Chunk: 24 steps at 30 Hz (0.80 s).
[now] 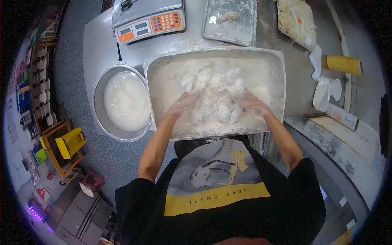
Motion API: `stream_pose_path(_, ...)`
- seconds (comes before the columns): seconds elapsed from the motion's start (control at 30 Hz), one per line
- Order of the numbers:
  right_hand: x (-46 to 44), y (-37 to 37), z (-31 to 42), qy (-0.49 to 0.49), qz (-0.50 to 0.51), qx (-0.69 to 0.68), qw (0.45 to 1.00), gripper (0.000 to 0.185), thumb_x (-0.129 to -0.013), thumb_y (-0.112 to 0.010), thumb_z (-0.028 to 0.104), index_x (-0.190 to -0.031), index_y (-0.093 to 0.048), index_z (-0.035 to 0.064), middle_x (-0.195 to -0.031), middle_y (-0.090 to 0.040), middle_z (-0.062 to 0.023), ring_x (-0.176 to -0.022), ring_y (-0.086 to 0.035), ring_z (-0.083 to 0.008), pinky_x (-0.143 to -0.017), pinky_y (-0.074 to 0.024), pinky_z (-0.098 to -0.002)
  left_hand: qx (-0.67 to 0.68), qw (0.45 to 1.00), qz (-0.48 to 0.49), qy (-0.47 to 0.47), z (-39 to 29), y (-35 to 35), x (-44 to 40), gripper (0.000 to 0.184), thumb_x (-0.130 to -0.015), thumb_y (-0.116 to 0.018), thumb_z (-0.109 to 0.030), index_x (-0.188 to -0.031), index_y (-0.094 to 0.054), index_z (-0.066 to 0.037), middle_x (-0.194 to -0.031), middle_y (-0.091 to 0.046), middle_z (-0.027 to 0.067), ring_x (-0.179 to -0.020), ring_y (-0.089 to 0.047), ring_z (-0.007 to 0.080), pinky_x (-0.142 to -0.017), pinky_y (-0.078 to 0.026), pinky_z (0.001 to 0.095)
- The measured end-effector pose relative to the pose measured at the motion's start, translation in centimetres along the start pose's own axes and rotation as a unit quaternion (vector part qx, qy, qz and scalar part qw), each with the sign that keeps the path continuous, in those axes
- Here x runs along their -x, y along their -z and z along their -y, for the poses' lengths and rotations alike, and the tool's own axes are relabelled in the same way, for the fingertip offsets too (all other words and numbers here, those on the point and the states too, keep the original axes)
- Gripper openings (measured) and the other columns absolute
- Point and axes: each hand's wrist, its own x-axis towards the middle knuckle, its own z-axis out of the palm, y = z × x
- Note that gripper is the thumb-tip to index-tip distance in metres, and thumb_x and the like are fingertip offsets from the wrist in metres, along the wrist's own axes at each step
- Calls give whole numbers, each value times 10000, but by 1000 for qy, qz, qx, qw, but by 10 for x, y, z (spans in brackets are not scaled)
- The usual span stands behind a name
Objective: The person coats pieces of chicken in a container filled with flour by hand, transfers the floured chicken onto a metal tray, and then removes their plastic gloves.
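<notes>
A large white rectangular tub [278, 87] full of flour stands on the metal table in front of me. Several lumpy flour-coated pieces [218, 107], which look like battered chicken, are heaped in its middle. My left hand [183, 103] reaches into the flour on the left of the heap, touching its side. On the opposite side, my right hand [251, 103] is against the heap too. Flour and motion blur hide the fingers of both hands, so their grip is unclear. Thin clear gloves seem to cover them.
Left of the tub is a metal bowl [96, 102] of milky white liquid. Behind stand a digital scale [149, 27] and a floury metal tray [212, 34] with one piece [228, 17] on it. A plastic bag [300, 24] and a yellow roll [344, 65] lie at the right.
</notes>
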Motion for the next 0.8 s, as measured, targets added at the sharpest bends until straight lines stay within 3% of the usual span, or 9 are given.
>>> stream_pose_path(0.07,-20,-16,10,23,-29,142,989,463,-830,-566,272,-1198,-506,-4,-1131,-523,-123,-1000,-515,-204,-838,-447,-355,46,985,44,-163,2,-20,-12,524,-866,-524,-331,-1178,-477,88,-1324,-420,164,-1240,-390,218,-994,-348,295)
stream_pose_path(0.2,-42,-24,38,52,-62,348,934,517,-766,-655,260,-1171,-506,-26,-1040,-575,-126,-920,-537,-209,-801,-442,-358,86,991,45,-97,-36,-27,-6,440,-859,-546,-215,-1181,-477,77,-1319,-425,166,-1172,-461,226,-949,-389,309)
stream_pose_path(0.3,-32,-14,63,-121,-135,287,941,718,-725,-677,410,-1204,-430,-65,-1145,-541,-207,-1122,-496,-274,-982,-368,-328,59,998,1,-6,-85,-30,12,404,-835,-562,-150,-1170,-488,64,-1257,-487,175,-1031,-552,217,-862,-444,310)
stream_pose_path(0.37,-16,8,66,73,-148,332,929,624,-764,-648,371,-1190,-444,-36,-1091,-572,-180,-1098,-515,-263,-915,-418,-342,-95,986,-123,-57,-97,-9,22,419,-842,-548,-207,-1192,-500,19,-1187,-558,133,-899,-593,205,-799,-467,330)
stream_pose_path(0.4,-12,28,49,78,-150,335,927,624,-764,-648,371,-1190,-444,-36,-1091,-572,-180,-1098,-515,-263,-915,-418,-342,-161,972,-158,-67,-94,2,23,425,-849,-534,-228,-1202,-497,7,-1193,-557,122,-915,-590,204,-818,-457,334)
stream_pose_path(0.5,-30,58,-26,230,-175,-22,957,528,-816,-600,324,-1228,-461,25,-1107,-577,-153,-1092,-519,-271,-925,-401,-359,-344,910,-184,-139,-47,30,0,447,-870,-493,-289,-1233,-487,-29,-1210,-553,87,-960,-581,200,-874,-426,346)
stream_pose_path(0.6,-82,51,-32,26,-351,156,923,446,-882,-523,285,-1276,-450,88,-1225,-517,-103,-1142,-481,-261,-981,-353,-349,-413,871,-242,-111,-78,1,-22,468,-896,-436,-324,-1284,-450,-62,-1248,-532,59,-1022,-565,196,-939,-387,353)
stream_pose_path(0.7,-93,36,-37,155,-231,13,960,459,-915,-472,306,-1321,-406,101,-1345,-403,-89,-1237,-380,-239,-1035,-282,-332,-239,960,-145,-28,-88,-12,-50,498,-934,-341,-307,-1364,-308,-59,-1382,-374,78,-1221,-410,201,-1040,-272,330)
stream_pose_path(0.8,-92,7,-10,149,-226,126,954,462,-936,-415,354,-1324,-404,103,-1388,-333,-93,-1298,-275,-206,-1053,-244,-313,-70,987,-130,-69,-97,-26,-60,510,-944,-297,-322,-1384,-252,-68,-1410,-316,81,-1255,-355,204,-1052,-245,321)
